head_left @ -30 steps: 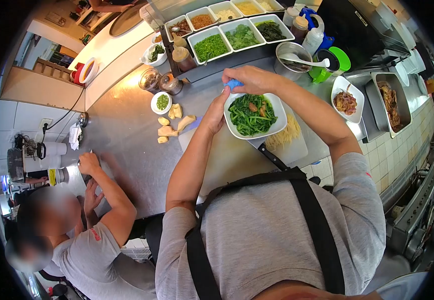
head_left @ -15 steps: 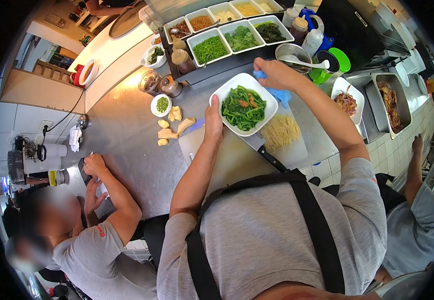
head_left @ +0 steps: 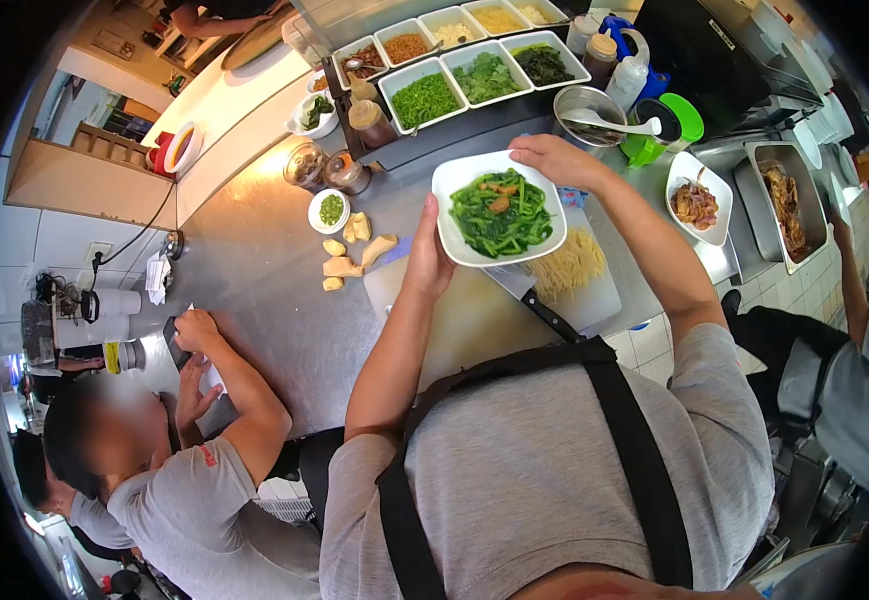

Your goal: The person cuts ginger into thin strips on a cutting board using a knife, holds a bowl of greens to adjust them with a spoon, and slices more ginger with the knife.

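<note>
A white square dish (head_left: 447,240) of cooked leafy greens with brown bits on top is held up over the worktop. My left hand (head_left: 429,255) grips its left side, thumb along the rim. At its upper right corner, my right hand (head_left: 561,163) is closed on the rim. Part of a blue cloth (head_left: 573,197) shows under that hand; whether the fingers also touch it I cannot tell. Below the dish lies a cutting board (head_left: 435,325) with a black-handled knife (head_left: 549,317) and a heap of pale thin strips (head_left: 572,265).
Ginger pieces (head_left: 343,267) and a small bowl of chopped green onion (head_left: 330,209) sit to the left. Topping trays (head_left: 425,98) line the back. A dish of sliced onion (head_left: 696,205) stands right. At left, a co-worker (head_left: 195,480) leans on the counter.
My right hand has come down from above the dish, where it held the blue cloth, onto the upper right rim. The dish has turned slightly. The person at right has shifted.
</note>
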Motion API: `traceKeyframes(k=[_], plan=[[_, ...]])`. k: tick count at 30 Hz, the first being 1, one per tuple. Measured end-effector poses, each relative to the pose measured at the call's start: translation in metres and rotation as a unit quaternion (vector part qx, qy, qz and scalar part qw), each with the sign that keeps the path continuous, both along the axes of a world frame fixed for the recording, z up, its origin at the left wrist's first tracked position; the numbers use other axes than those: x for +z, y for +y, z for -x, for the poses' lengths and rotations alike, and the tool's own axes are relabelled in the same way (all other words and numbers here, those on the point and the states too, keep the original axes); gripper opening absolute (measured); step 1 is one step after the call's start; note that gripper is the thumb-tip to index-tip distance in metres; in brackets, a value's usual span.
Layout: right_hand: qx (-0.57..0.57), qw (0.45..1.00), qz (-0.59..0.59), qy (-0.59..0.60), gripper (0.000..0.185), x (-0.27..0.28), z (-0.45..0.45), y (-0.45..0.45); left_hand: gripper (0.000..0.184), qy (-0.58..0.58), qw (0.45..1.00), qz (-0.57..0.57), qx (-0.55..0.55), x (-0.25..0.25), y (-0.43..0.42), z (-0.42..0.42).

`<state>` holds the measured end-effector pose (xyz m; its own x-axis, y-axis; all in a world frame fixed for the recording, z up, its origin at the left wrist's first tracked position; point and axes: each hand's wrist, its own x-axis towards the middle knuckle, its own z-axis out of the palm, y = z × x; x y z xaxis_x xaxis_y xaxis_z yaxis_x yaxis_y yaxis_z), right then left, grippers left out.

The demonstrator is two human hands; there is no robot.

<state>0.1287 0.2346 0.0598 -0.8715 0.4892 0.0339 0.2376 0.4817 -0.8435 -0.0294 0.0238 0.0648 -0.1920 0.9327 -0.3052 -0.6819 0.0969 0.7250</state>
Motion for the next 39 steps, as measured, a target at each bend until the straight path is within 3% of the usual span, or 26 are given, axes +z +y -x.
traceKeyframes(k=[2,3,6,7,8,10,13,16,22,25,29,32,35,39], plan=[[0.040,0.998,-0.038,0.021,0.031,-0.004,0.004,-0.002,0.064,-0.020,0.998,0.047,-0.035,0.001,0.006,0.002],[0.035,0.999,0.007,-0.006,0.035,-0.001,0.004,-0.003,0.061,-0.022,0.998,0.049,-0.020,0.003,0.006,0.002],[-0.133,0.968,0.170,-0.126,0.038,0.043,-0.005,-0.017,0.059,-0.004,0.999,0.032,0.024,-0.010,0.004,0.003],[-0.177,0.969,0.083,-0.151,0.035,0.038,-0.008,-0.015,0.058,-0.008,0.999,0.031,0.035,-0.012,0.001,0.002],[-0.149,0.970,-0.085,-0.169,0.032,0.017,-0.016,-0.011,0.057,-0.012,0.998,0.030,0.046,-0.013,-0.001,0.002],[-0.083,0.888,-0.411,-0.190,0.027,-0.019,-0.030,-0.009,0.056,-0.017,0.998,0.030,0.059,-0.012,-0.002,0.003],[-0.103,0.887,-0.396,-0.215,0.019,-0.015,-0.026,-0.005,0.056,-0.016,0.997,0.042,0.068,-0.010,-0.002,0.003],[-0.132,0.918,-0.357,-0.113,0.013,0.017,-0.019,-0.003,0.056,-0.007,0.995,0.057,0.080,-0.009,-0.002,-0.001],[-0.097,0.887,-0.413,-0.185,0.012,-0.022,-0.015,-0.001,0.058,-0.021,0.996,0.038,0.073,-0.015,0.000,0.002],[-0.128,0.903,-0.398,-0.102,0.012,0.003,-0.006,0.007,0.058,-0.014,0.996,0.053,0.066,-0.014,-0.002,0.004],[0.007,0.950,-0.301,0.084,0.010,0.034,0.016,-0.008,0.058,-0.008,0.998,0.057,0.032,-0.011,0.007,0.002],[0.081,0.965,-0.234,0.090,0.010,0.028,0.036,-0.019,0.058,0.005,0.999,0.053,0.010,-0.024,0.018,0.002],[0.102,0.969,-0.223,0.023,0.012,0.036,0.045,-0.031,0.054,0.035,0.998,0.048,-0.003,-0.023,0.022,0.001],[0.059,0.965,-0.254,0.007,0.019,0.031,0.043,-0.030,0.055,0.024,0.999,0.040,0.009,-0.021,0.018,0.002]])
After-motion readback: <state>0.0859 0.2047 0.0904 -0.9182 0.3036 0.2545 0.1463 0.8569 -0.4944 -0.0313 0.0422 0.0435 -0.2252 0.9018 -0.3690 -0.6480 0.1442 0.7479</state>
